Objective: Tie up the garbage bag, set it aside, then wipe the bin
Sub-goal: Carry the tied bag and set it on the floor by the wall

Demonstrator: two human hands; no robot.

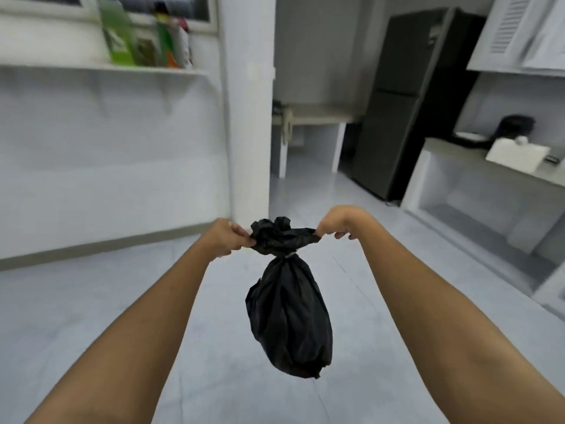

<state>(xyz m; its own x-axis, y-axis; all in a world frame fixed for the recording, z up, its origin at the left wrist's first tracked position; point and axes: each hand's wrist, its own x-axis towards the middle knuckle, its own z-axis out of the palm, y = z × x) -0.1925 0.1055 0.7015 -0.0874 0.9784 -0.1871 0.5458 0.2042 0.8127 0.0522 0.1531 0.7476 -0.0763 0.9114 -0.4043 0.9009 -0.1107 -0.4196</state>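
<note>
A small black garbage bag [289, 319] hangs in the air in front of me, its neck bunched into a knot at the top. My left hand [224, 237] pinches the left end of the bag's top. My right hand [339, 223] pinches the right end, and the two ends are stretched apart sideways. The bag's full body dangles below the knot, clear of the floor. No bin shows in the head view.
Grey tiled floor [122, 316] spreads below. A white pillar [247, 117] stands ahead, with a wall shelf [101, 68] of bottles to the left. A dark fridge [406, 102] and a counter [489, 166] stand at the right.
</note>
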